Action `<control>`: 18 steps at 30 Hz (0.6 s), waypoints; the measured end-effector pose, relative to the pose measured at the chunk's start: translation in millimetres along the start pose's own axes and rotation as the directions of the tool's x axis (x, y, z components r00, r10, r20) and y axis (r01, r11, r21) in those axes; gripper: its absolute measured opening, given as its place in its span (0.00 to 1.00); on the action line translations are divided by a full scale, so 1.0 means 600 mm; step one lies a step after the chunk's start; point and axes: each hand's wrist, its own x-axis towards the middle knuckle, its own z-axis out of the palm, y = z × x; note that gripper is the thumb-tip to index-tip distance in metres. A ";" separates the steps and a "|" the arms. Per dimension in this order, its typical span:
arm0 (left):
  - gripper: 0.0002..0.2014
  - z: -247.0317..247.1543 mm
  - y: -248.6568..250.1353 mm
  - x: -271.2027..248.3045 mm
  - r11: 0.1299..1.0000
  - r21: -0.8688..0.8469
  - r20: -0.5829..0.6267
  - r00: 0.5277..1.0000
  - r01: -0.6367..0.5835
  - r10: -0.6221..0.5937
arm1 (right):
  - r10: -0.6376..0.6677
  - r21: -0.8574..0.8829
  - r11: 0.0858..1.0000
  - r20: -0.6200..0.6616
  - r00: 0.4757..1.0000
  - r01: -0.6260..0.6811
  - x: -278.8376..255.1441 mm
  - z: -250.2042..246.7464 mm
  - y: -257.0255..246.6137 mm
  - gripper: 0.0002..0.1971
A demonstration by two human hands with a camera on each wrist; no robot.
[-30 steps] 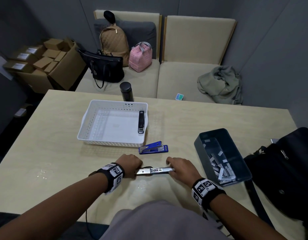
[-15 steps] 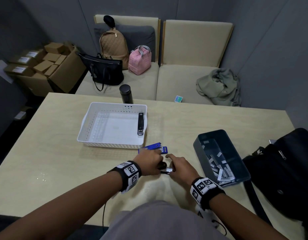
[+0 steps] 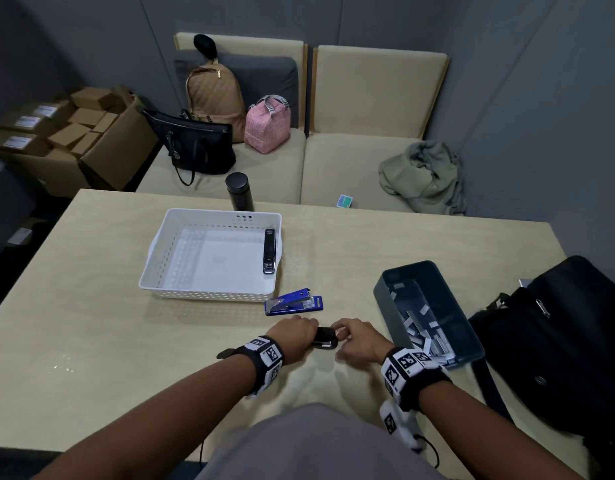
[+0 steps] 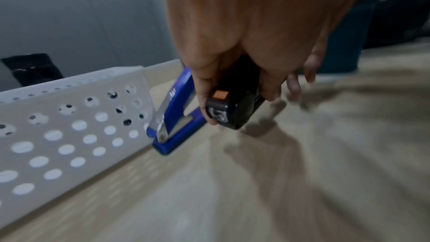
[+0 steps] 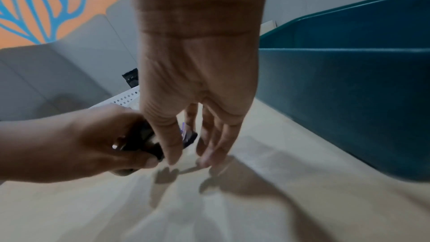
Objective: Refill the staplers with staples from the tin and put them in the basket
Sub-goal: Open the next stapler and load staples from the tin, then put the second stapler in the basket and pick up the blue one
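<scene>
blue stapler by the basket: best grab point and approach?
Pinch the blue stapler across its long sides at mid-body, coming from above. It lies flat on the table, arm tilted up, close beside the white basket, so a side approach looks cramped.

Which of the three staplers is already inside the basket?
The slim black stapler lying against the white basket's right wall; the blue one lies outside, another is in hand.

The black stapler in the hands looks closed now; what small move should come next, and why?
Probably lift the black stapler with the left hand and carry it to the white basket. The left hand already grips it, and no open staple rail shows. The right hand has relaxed fingers beside it. One stapler lies in the basket; the blue stapler waits on the table.
</scene>
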 end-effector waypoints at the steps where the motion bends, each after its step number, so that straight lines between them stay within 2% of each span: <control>1: 0.14 -0.011 -0.003 -0.001 0.999 -0.037 -0.015 1.000 -0.003 0.003 | -0.039 0.024 0.999 0.000 0.999 0.039 -0.004 -0.004 -0.010 0.27; 3: 0.15 -0.037 -0.014 -0.005 0.994 -0.108 -0.055 0.998 -0.022 0.016 | -0.130 0.083 0.988 -0.034 0.991 0.133 -0.008 -0.012 -0.034 0.21; 5: 0.17 -0.070 -0.032 -0.011 0.985 -0.154 -0.096 0.993 -0.081 0.067 | -0.203 0.242 0.949 -0.026 0.979 0.203 -0.014 -0.024 -0.066 0.13; 8: 0.15 -0.133 -0.072 -0.020 0.978 -0.134 -0.180 0.974 -0.162 0.137 | -0.287 0.462 0.848 -0.010 0.958 0.259 -0.010 -0.045 -0.118 0.11; 9: 0.15 -0.154 -0.087 -0.022 0.981 -0.134 -0.214 0.971 -0.141 0.110 | -0.303 0.503 0.820 -0.024 0.953 0.273 -0.004 -0.051 -0.134 0.11; 11: 0.18 -0.186 -0.120 -0.024 0.973 -0.227 -0.299 0.953 -0.031 -0.039 | -0.301 0.581 0.763 -0.067 0.951 0.283 0.011 -0.058 -0.167 0.13; 12: 0.20 -0.195 -0.136 -0.025 0.943 -0.331 -0.356 0.923 0.018 -0.143 | -0.279 0.619 0.733 -0.105 0.954 0.283 0.018 -0.060 -0.186 0.13; 13: 0.24 -0.197 -0.151 -0.022 0.881 -0.468 -0.401 0.873 0.063 -0.276 | -0.244 0.660 0.698 -0.145 0.959 0.278 0.026 -0.060 -0.203 0.12; 14: 0.28 -0.196 -0.163 -0.019 0.781 -0.618 -0.417 0.803 0.092 -0.425 | -0.206 0.700 0.660 -0.181 0.962 0.274 0.031 -0.060 -0.221 0.10; 15: 0.32 -0.198 -0.172 -0.016 0.619 -0.776 -0.344 0.738 0.124 -0.580 | -0.175 0.729 0.628 -0.210 0.962 0.273 0.038 -0.057 -0.241 0.07; 16: 0.33 -0.201 -0.176 -0.013 0.375 -0.917 -0.172 0.713 0.137 -0.680 | -0.146 0.743 0.611 -0.233 0.961 0.273 0.046 -0.053 -0.260 0.06; 17: 0.28 -0.206 -0.172 -0.011 0.085 -0.989 0.032 0.746 0.118 -0.665 | -0.128 0.742 0.614 -0.243 0.961 0.270 0.054 -0.047 -0.278 0.06; 18: 0.20 -0.214 -0.164 -0.012 -0.180 -0.978 0.188 0.814 0.104 -0.550 | -0.121 0.724 0.638 -0.240 0.963 0.261 0.064 -0.038 -0.293 0.07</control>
